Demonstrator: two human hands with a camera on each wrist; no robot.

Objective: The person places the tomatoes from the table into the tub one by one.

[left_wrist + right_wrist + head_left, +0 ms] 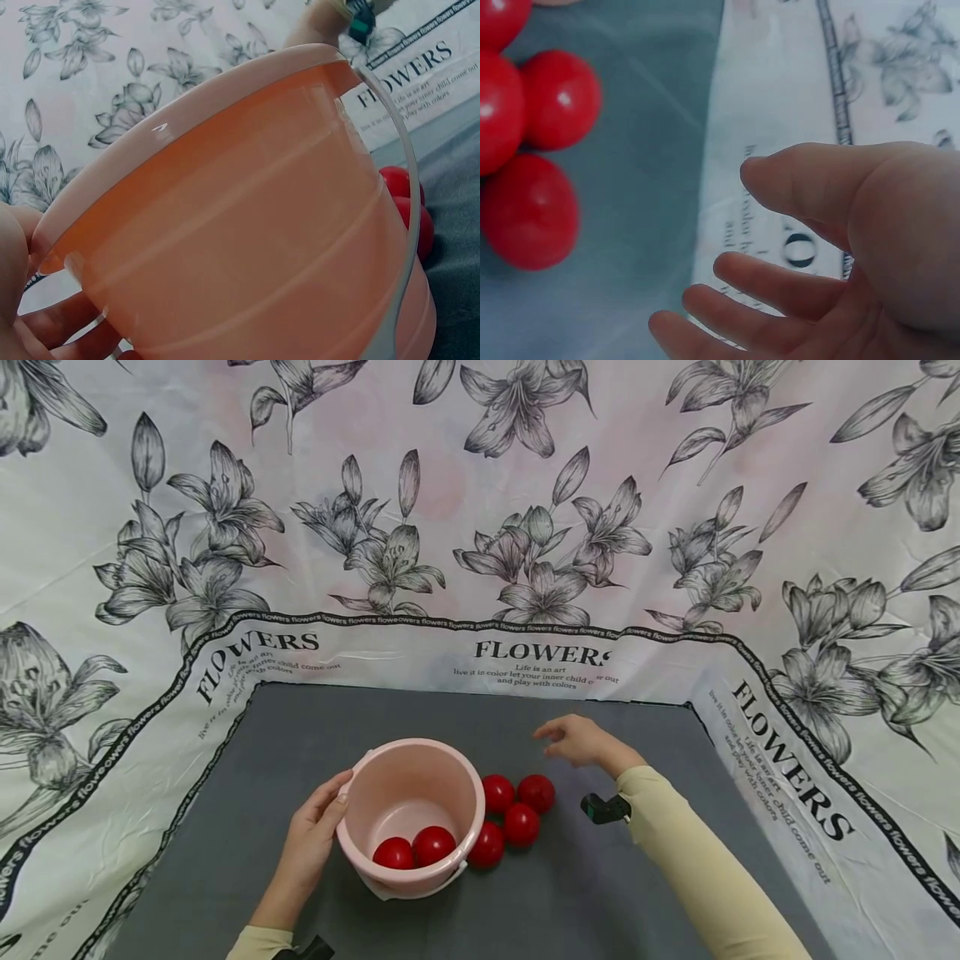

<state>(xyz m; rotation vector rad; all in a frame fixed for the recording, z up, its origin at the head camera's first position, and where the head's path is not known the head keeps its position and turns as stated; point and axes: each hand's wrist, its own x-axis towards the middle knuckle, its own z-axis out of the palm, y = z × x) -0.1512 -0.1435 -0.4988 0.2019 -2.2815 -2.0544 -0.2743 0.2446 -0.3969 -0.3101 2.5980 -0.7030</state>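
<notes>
My left hand (316, 829) holds a pink plastic bucket (409, 758) by its left rim, thumb over the edge and fingers against the outer wall. Two shiny red balls (433, 846) lie inside, at the near side of the bottom. Its pale handle (409, 172) hangs down along the outer wall. Right beside the bucket, several more red balls (522, 825) sit clustered on the dark grey tabletop. Beyond and to the right of them is my right hand (584, 743), fingers loosely extended and nothing in its grasp; the right wrist view shows its thumb and fingers apart.
A dark grey cover lies on the table (622, 893). White cloth (540, 543) printed with black lilies and the word FLOWERS rises behind it and along both sides. A small black device (604, 808) is worn at my right wrist.
</notes>
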